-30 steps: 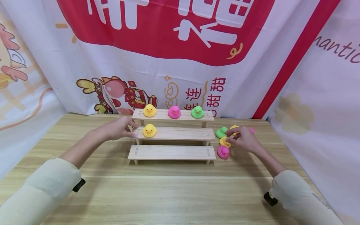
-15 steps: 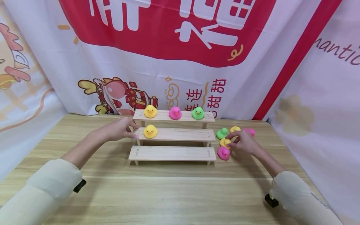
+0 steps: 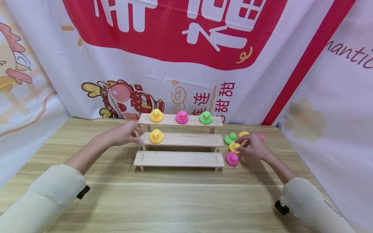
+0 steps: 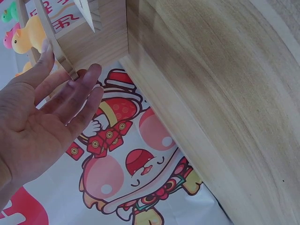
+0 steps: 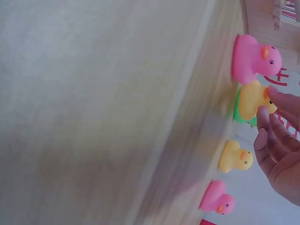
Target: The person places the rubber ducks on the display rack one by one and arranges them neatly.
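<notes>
A three-tier wooden display stand (image 3: 179,158) is on the table. My left hand (image 3: 126,133) holds the left end of its middle shelf, thumb on top and fingers below in the left wrist view. On that shelf, close to the thumb, sits a yellow rubber duck (image 3: 156,136). The top shelf carries a yellow duck (image 3: 156,115), a pink duck (image 3: 182,117) and a green duck (image 3: 205,117). Right of the stand, my right hand (image 3: 254,146) pinches another yellow rubber duck (image 5: 253,99) by its head between thumb and finger. This duck appears to be on the table.
Around the right hand stand a green duck (image 3: 230,138), a pink duck (image 3: 232,159), a yellow duck (image 5: 234,157) and another pink duck (image 5: 218,198), partly hidden in the head view. A printed cloth (image 3: 186,74) hangs behind the table (image 3: 180,200).
My right fingers have come down and closed on the yellow duck, which has shifted slightly right. The left hand keeps its hold on the shelf. The head view has shifted slightly.
</notes>
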